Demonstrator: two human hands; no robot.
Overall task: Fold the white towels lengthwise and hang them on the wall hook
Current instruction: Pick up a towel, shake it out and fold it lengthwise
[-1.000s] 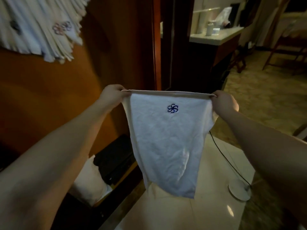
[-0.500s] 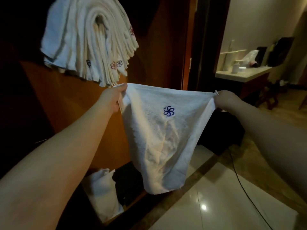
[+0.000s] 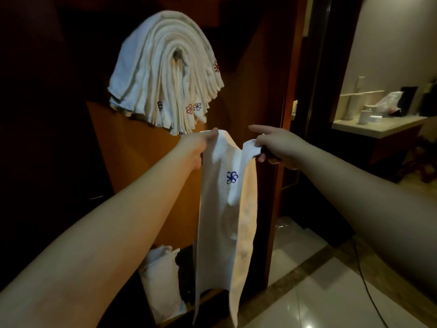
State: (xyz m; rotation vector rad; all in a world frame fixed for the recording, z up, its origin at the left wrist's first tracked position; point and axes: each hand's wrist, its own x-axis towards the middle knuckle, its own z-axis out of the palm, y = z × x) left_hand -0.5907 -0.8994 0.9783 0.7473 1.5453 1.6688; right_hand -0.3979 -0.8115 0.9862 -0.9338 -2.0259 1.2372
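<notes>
Towel [image 3: 220, 223]: long axis vertical, hanging below both grips.
Left hand [image 3: 197, 144]: pinches top corner.
Right hand [image 3: 275, 144]: pinches other corner, forefinger extended.
Hung towels [image 3: 163, 67]: up-left, nearer left hand.

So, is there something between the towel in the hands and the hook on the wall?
Yes. The hook itself is hidden under a thick stack of hung towels. The held towel, pinched by the left hand and right hand, hangs below it with open air between.
</notes>
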